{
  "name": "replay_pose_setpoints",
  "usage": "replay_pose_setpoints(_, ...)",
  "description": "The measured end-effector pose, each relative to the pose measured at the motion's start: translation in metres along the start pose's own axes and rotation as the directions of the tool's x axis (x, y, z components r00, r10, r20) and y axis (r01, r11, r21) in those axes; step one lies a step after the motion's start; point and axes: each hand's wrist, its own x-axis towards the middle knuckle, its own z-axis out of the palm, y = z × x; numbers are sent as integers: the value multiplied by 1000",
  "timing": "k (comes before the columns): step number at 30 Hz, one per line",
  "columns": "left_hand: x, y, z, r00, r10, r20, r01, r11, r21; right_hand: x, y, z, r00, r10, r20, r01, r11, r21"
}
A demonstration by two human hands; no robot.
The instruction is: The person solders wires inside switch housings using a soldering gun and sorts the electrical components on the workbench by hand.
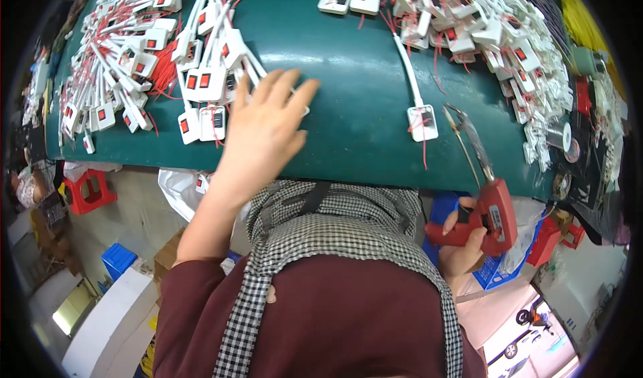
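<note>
My left hand is open, fingers spread, above the right side of a heap of white switch units with red rockers, white cables and thin red wires. A bit of white shows beneath its fingers, and I cannot tell whether they touch it. My right hand is wrapped round the handle of a red soldering gun near the table's front edge. The gun's long metal tip and a thin feed tube point up and away. Just left of that tip, a single switch unit lies with its dark inside and red wires upward, its cable stretching away.
The green table carries another large heap of white switch units at the far right. A wire spool stands at the right edge. Below the table are a white plastic bag, a red stool and blue boxes.
</note>
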Motion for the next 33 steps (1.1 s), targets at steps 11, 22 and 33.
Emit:
replay_pose_setpoints(11, 4, 39, 37, 964, 254, -83, -267, 927, -265, -5, -3, 2, 999, 12, 33, -16, 993, 117)
replay_pose_setpoints(22, 12, 25, 27, 959, 232, -166, -274, 911, -310, -4, -2, 1, 999, 3, 45, -9, 990, 137)
replay_pose_setpoints(33, -2, 13, 19, 965, -32, -262, -93, 888, -450, -2, 0, 11, 997, 44, 69, -58, 974, 220)
